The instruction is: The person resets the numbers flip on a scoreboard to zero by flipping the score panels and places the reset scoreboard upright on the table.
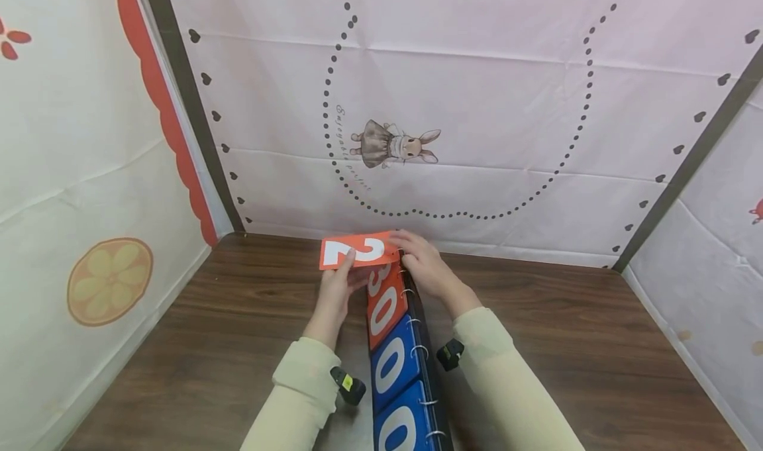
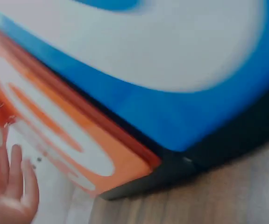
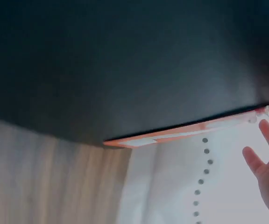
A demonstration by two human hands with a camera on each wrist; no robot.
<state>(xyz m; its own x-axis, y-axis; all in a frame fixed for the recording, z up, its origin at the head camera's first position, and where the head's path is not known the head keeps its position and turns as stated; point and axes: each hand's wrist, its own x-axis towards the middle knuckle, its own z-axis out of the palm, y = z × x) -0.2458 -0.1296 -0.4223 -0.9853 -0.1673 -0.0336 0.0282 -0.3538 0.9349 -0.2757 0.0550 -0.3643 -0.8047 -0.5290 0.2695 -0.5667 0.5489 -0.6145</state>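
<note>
A tabletop flip scoreboard stands lengthwise, with red and blue number cards hung on metal rings along its black frame. At its far end a red number card with a white 2 is lifted away to the left. My left hand pinches that card, thumb on its face and fingers beneath. At the card's ring-side edge, my right hand holds the corner with its fingertips, thumb beside the frame. The right wrist view shows the scoreboard's black back, with fingers spread near the far edge.
The scoreboard stands on a dark wooden table. Behind it hangs a pale printed cloth with a rabbit and dotted lines. More cloth closes off the left side. Each wrist carries a small black camera.
</note>
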